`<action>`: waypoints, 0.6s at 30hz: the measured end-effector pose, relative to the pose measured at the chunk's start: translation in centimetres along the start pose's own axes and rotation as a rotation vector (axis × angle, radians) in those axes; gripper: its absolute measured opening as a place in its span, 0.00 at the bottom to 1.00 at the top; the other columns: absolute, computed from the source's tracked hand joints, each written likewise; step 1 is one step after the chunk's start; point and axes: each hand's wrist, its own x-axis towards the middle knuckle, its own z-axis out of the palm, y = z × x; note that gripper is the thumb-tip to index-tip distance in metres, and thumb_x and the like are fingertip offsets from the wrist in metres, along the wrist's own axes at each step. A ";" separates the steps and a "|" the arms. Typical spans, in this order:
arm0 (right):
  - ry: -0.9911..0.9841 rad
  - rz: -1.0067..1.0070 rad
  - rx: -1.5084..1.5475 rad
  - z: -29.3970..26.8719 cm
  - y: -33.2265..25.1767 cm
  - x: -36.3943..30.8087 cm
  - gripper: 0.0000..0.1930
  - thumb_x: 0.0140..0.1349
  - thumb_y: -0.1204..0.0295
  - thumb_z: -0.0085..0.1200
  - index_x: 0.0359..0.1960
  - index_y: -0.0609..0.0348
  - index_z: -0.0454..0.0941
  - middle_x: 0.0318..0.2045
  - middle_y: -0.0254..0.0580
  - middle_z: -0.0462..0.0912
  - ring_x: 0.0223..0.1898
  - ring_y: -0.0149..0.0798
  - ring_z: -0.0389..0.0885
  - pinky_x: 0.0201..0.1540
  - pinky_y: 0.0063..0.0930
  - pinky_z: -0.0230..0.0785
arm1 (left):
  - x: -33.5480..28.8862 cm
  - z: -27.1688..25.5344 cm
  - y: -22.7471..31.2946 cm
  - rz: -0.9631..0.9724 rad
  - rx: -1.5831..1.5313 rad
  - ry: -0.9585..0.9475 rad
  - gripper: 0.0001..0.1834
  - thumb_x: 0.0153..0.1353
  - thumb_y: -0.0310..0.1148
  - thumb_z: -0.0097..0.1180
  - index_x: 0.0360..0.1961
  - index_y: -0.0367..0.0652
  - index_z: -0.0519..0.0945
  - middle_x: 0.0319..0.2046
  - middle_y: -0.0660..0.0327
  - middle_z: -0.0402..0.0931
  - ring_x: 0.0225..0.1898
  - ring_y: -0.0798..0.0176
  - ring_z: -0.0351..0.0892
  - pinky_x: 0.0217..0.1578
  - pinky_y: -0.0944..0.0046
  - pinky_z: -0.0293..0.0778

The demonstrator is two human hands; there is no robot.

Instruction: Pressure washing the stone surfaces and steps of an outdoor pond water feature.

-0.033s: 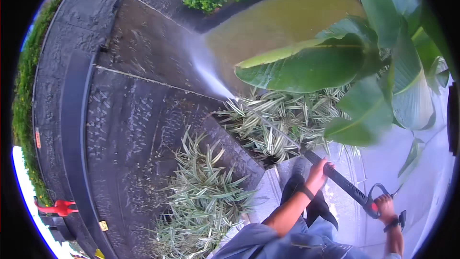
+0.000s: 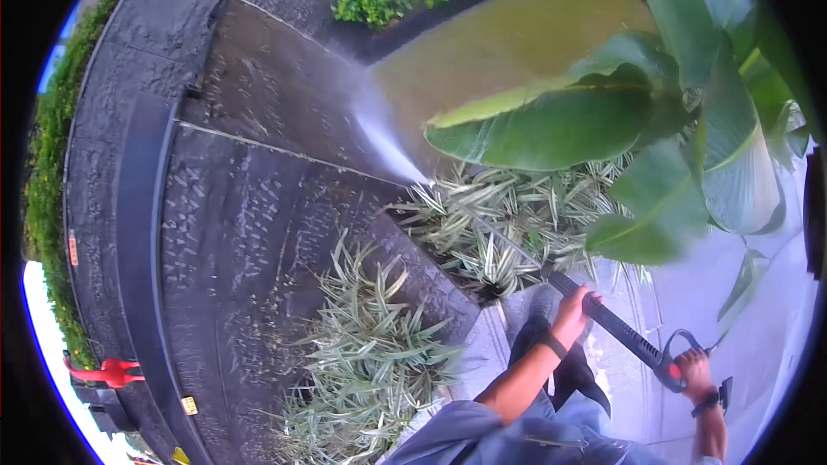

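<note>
A pressure washer gun [image 2: 622, 331] with a black body slants across the lower right. My left hand [image 2: 570, 317] is closed around the front of its body. At the rear, my right hand [image 2: 693, 372] grips the handle, close to a looped guard and a red part. The thin metal lance [image 2: 504, 241] runs forward over striped-leaf plants [image 2: 525, 220]. From its tip a white water jet [image 2: 386, 142] fans out onto the wet brown paving [image 2: 276, 86], near the edge of murky yellow-green water [image 2: 508, 39].
Big broad leaves [image 2: 551, 125] hang over the right side. More striped plants [image 2: 370, 362] grow beside a low stone edge [image 2: 431, 280]. Dark wet paving [image 2: 224, 232] spreads leftward to a black kerb-like strip [image 2: 138, 198]. A red object [image 2: 114, 373] stands at the far left.
The whole scene has shifted slightly right and down in the picture. Both hands keep their grip on the gun, and the water still sprays.
</note>
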 end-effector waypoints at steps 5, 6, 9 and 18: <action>0.187 -0.054 0.069 -3.5 -0.3 1.1 0.08 0.40 0.70 0.55 0.22 0.57 0.71 0.24 0.42 0.72 0.33 0.47 0.73 0.46 0.43 0.66 | -6.1 5.4 1.9 0.120 0.072 -0.122 0.09 0.62 0.32 0.58 0.35 0.38 0.73 0.32 0.57 0.76 0.38 0.56 0.80 0.45 0.55 0.79; 0.250 -0.087 0.062 -3.6 0.0 1.2 0.07 0.40 0.71 0.54 0.20 0.57 0.70 0.23 0.42 0.71 0.32 0.46 0.73 0.45 0.42 0.66 | -7.7 7.0 2.0 0.139 0.098 -0.196 0.07 0.63 0.31 0.57 0.36 0.39 0.73 0.34 0.58 0.76 0.40 0.56 0.79 0.49 0.54 0.77; 0.304 -0.107 0.100 -1.8 2.3 0.9 0.07 0.39 0.73 0.54 0.20 0.57 0.70 0.24 0.42 0.71 0.33 0.47 0.73 0.44 0.43 0.67 | -11.4 11.0 2.2 0.215 0.210 -0.252 0.04 0.65 0.30 0.54 0.38 0.42 0.73 0.36 0.59 0.76 0.42 0.56 0.79 0.50 0.54 0.76; 0.315 -0.074 0.171 -3.7 1.2 4.9 0.07 0.38 0.71 0.55 0.19 0.56 0.70 0.21 0.41 0.70 0.29 0.46 0.73 0.41 0.40 0.67 | -5.2 9.2 5.0 0.147 0.177 -0.031 0.08 0.61 0.33 0.60 0.33 0.41 0.76 0.31 0.58 0.79 0.37 0.55 0.82 0.45 0.53 0.79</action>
